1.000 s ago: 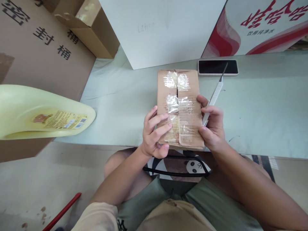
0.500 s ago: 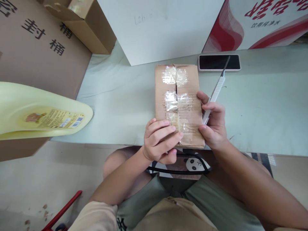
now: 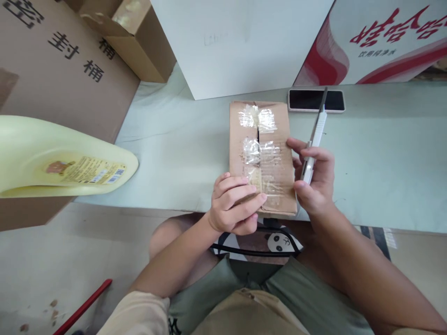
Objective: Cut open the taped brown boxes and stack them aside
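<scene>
A small cardboard box (image 3: 240, 158) sits near the table's front edge, its top seam covered by shiny strips of clear tape (image 3: 250, 151). My left hand (image 3: 235, 202) grips its near left corner, fingers on the top face and thumb low at the front edge. In my right hand (image 3: 316, 179), at the box's right side, is a utility knife (image 3: 317, 135) with a white handle. Its dark blade is extended and points away from me, in front of the phone in this view. The right fingertips are close to the box; whether they touch it, I cannot tell.
Behind the box stand a white carton (image 3: 244, 51) and a red-and-white carton (image 3: 377, 56), with a phone (image 3: 296, 100) lying before them. To the left are a yellow bottle (image 3: 70, 153), a large brown carton (image 3: 80, 102) and another cardboard box (image 3: 153, 51). A red rod (image 3: 84, 307) is at lower left.
My right hand has shifted slightly right and turned the knife more upright, moving its handle away from the box's side. The left hand keeps its hold. The view has shifted a little.
</scene>
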{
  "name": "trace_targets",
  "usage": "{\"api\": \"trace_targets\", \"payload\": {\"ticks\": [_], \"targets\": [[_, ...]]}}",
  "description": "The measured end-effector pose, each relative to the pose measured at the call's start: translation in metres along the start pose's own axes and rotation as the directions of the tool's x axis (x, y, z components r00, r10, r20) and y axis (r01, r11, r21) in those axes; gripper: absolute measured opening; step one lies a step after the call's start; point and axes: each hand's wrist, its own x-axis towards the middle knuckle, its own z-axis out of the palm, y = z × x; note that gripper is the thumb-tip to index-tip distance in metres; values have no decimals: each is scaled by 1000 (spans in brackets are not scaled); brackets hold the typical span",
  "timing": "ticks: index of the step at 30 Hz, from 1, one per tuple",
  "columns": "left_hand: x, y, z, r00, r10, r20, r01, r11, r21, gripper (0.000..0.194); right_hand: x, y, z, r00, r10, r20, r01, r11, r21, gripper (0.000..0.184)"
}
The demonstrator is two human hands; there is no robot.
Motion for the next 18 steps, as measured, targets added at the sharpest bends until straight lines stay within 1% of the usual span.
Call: {"api": "trace_targets", "payload": {"ticks": [2,5,7,8,9,11,13,14,15,16,17,18], "targets": [[0,0,1,1000,-4,-14,4,1000,-10,30,4,1,-4,999,-30,17,30,1000,3,64],[1,1,3,999,-3,-36,2,1000,-29,29,10,0,-7,995,-50,81,52,998,-21,85],[1,1,4,999,0,-41,-2,999,-33,29,15,-1,-8,994,-65,87,70,996,-56,90],[1,1,4,999,1,-41,-2,999,-34,29,18,-1,-7,995,-81,61,86,993,-78,88],[1,1,4,999,-2,-40,1,999,-33,29,21,-2,-6,995,-98,10,99,990,-105,82],[2,1,3,999,-7,-35,6,1000,-29,29,27,-4,-4,978,-138,-156,113,980,-163,60],[2,2,2,1000,-12,-27,11,1000,-20,29,31,-10,-2,927,-183,-327,122,972,-199,36],[2,2,2,1000,-14,-24,14,1000,-16,29,32,-15,-2,898,-206,-389,135,970,-203,28],[2,2,2,1000,-17,-23,17,1000,-12,29,32,-21,-2,876,-230,-424,158,967,-197,23],[2,2,2,999,-21,-25,20,1000,-10,29,31,-28,-2,865,-248,-436,184,965,-185,22],[2,3,2,999,-24,-28,24,1000,-10,28,29,-34,-2,869,-254,-424,202,966,-163,21],[2,3,3,999,-26,-34,26,1000,-13,28,27,-41,-2,889,-245,-388,211,969,-128,21]]}}
